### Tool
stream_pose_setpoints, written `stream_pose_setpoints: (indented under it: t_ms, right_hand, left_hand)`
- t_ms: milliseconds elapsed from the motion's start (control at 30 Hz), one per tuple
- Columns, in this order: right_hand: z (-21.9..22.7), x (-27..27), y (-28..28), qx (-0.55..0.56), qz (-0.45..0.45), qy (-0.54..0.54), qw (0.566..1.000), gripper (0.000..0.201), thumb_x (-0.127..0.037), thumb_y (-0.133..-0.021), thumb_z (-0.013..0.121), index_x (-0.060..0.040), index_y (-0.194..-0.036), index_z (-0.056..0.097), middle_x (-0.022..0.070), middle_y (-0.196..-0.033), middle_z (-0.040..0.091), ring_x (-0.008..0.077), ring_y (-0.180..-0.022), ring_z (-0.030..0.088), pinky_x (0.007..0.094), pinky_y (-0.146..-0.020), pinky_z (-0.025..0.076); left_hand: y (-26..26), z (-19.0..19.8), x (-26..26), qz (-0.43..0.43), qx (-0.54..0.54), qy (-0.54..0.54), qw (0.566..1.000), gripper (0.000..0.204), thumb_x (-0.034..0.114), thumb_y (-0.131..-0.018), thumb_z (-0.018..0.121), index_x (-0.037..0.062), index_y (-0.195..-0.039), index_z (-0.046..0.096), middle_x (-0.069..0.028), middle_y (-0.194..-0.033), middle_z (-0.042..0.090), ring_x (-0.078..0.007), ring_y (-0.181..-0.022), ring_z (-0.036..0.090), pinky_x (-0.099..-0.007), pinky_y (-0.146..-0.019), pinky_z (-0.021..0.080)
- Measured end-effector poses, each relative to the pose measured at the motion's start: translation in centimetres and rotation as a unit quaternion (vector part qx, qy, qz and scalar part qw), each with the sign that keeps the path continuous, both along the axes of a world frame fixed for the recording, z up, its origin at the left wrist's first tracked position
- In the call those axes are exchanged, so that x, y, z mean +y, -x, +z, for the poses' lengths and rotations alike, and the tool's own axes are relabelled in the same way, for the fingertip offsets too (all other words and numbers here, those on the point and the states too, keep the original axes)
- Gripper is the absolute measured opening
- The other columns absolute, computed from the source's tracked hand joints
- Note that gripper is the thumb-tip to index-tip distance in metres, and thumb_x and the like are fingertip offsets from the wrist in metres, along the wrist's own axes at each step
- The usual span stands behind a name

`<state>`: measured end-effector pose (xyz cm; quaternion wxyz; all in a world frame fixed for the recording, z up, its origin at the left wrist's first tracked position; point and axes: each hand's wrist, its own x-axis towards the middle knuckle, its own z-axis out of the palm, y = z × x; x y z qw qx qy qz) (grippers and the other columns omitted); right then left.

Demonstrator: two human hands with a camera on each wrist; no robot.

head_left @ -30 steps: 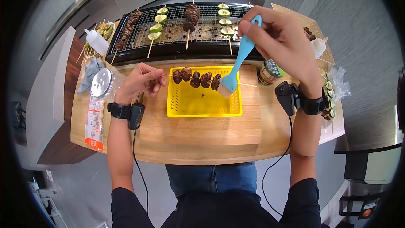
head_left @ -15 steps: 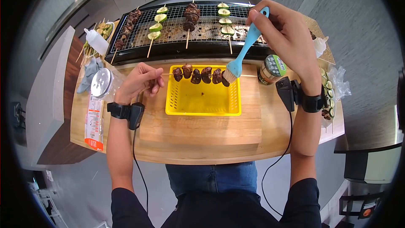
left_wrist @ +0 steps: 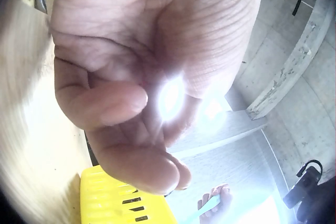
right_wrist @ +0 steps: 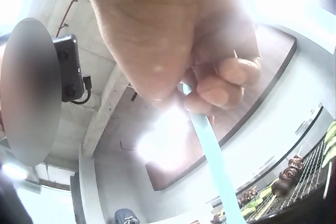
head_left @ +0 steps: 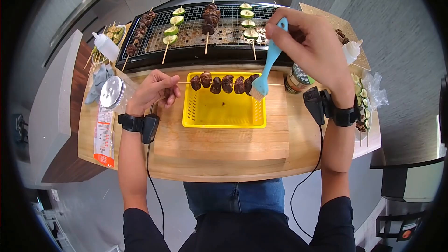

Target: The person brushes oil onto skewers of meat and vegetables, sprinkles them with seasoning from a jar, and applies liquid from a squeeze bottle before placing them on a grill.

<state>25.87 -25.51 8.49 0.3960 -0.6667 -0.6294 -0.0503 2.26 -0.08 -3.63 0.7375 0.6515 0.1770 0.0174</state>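
Brush at the skewer's far end

The left hand (head_left: pixel 156 89) pinched the meat skewer (head_left: pixel 227 84) by one end; the right hand (head_left: pixel 317 49) gripped the blue basting brush (head_left: pixel 270 60). Hard brushing so far from the pinch could have twisted the skewer loose. Beyond that pinch, above the yellow basket (head_left: pixel 224 126), its chunks looked dark brown, lumpy.

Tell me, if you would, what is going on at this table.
A person's left hand holds one end of a skewer of dark brown pieces over a yellow basket. The right hand holds a blue brush, its bristles by the rightmost piece. Beyond the basket, more skewers lie on a grill.
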Motion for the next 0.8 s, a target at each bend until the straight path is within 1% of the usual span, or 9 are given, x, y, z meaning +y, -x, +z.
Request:
stream_pose_setpoints:
  t_ms: [67, 200, 267, 400, 467, 600, 700, 767, 800]
  right_hand:
    - [-0.1, 0.0, -0.4, 0.014, -0.022, -0.026, 0.999, 0.019, -0.020, -0.085, 0.062, -0.0009, -0.088, 0.064, 0.0085, -0.051, 0.042, 0.0161, -0.044, 0.040, 0.0305, -0.045, 0.032]
    - [0.3, -0.1, -0.1, 0.041, -0.027, -0.026, 0.998, 0.019, -0.020, -0.085, 0.061, -0.0011, -0.088, 0.064, 0.0080, -0.051, 0.043, 0.0161, -0.044, 0.039, 0.0306, -0.045, 0.032]
    - [0.4, 0.0, 0.6, 0.088, -0.014, -0.017, 0.996, 0.019, -0.020, -0.085, 0.061, -0.0011, -0.088, 0.064, 0.0076, -0.051, 0.043, 0.0161, -0.044, 0.039, 0.0304, -0.045, 0.032]
    - [-0.2, 0.4, 0.4, 0.067, 0.000, 0.018, 0.998, 0.020, -0.020, -0.086, 0.061, -0.0009, -0.088, 0.064, 0.0074, -0.050, 0.043, 0.0159, -0.044, 0.039, 0.0303, -0.045, 0.032]
    - [-0.5, 0.6, 0.1, 0.037, -0.005, -0.015, 0.999, 0.021, -0.021, -0.087, 0.061, -0.0004, -0.087, 0.064, 0.0075, -0.050, 0.043, 0.0156, -0.044, 0.039, 0.0304, -0.046, 0.032]
    - [-0.3, 0.5, -0.2, 0.030, -0.016, -0.031, 0.999, 0.021, -0.021, -0.087, 0.060, -0.0005, -0.088, 0.065, 0.0075, -0.050, 0.044, 0.0153, -0.044, 0.040, 0.0306, -0.045, 0.032]
    - [0.0, 0.4, 0.4, 0.057, -0.024, -0.018, 0.998, 0.021, -0.021, -0.087, 0.060, -0.0007, -0.089, 0.065, 0.0073, -0.050, 0.045, 0.0154, -0.044, 0.040, 0.0304, -0.045, 0.032]
    - [0.0, 0.4, 0.8, 0.105, -0.005, -0.015, 0.994, 0.022, -0.022, -0.087, 0.061, -0.0004, -0.090, 0.066, 0.0066, -0.051, 0.046, 0.0152, -0.044, 0.040, 0.0302, -0.045, 0.032]
    - [-0.1, 0.5, 0.9, 0.105, -0.005, -0.015, 0.994, 0.022, -0.022, -0.087, 0.061, -0.0004, -0.090, 0.066, 0.0066, -0.051, 0.046, 0.0152, -0.044, 0.040, 0.0302, -0.045, 0.032]
  left_hand:
    - [0.0, 0.0, -0.1, 0.002, -0.003, 0.001, 1.000, 0.038, 0.030, -0.094, 0.060, -0.0003, -0.072, 0.067, -0.0061, -0.065, 0.066, -0.0100, -0.047, 0.060, -0.0192, -0.036, 0.039]
    - [0.0, 0.0, -0.1, 0.003, -0.002, 0.002, 1.000, 0.038, 0.030, -0.094, 0.060, -0.0004, -0.072, 0.067, -0.0062, -0.065, 0.066, -0.0101, -0.047, 0.060, -0.0194, -0.036, 0.039]
    - [0.0, 0.0, 0.0, -0.001, 0.001, 0.002, 1.000, 0.038, 0.030, -0.094, 0.060, -0.0005, -0.072, 0.067, -0.0062, -0.064, 0.065, -0.0101, -0.047, 0.060, -0.0194, -0.036, 0.039]
    - [0.0, 0.2, -0.3, 0.006, 0.004, 0.000, 1.000, 0.039, 0.031, -0.094, 0.060, -0.0009, -0.072, 0.067, -0.0054, -0.062, 0.064, -0.0100, -0.047, 0.060, -0.0194, -0.036, 0.039]
    - [0.0, 0.0, -0.1, 0.001, 0.003, -0.002, 1.000, 0.039, 0.031, -0.093, 0.060, -0.0009, -0.072, 0.067, -0.0051, -0.061, 0.063, -0.0100, -0.047, 0.059, -0.0193, -0.036, 0.039]
    - [0.0, -0.1, -0.1, 0.000, 0.006, -0.008, 1.000, 0.039, 0.032, -0.093, 0.060, -0.0010, -0.072, 0.067, -0.0042, -0.059, 0.062, -0.0099, -0.047, 0.059, -0.0189, -0.036, 0.038]
    - [0.0, 0.1, -0.2, -0.002, 0.016, -0.008, 1.000, 0.039, 0.032, -0.093, 0.060, -0.0009, -0.073, 0.067, -0.0039, -0.059, 0.062, -0.0097, -0.047, 0.059, -0.0185, -0.036, 0.037]
    - [0.0, 0.1, -0.2, -0.001, 0.015, -0.007, 1.000, 0.039, 0.032, -0.093, 0.060, -0.0008, -0.073, 0.067, -0.0038, -0.059, 0.062, -0.0096, -0.047, 0.059, -0.0183, -0.036, 0.037]
    - [0.0, 0.1, -0.2, 0.000, 0.014, -0.007, 1.000, 0.039, 0.032, -0.093, 0.060, -0.0006, -0.073, 0.067, -0.0036, -0.059, 0.062, -0.0095, -0.047, 0.059, -0.0182, -0.036, 0.037]
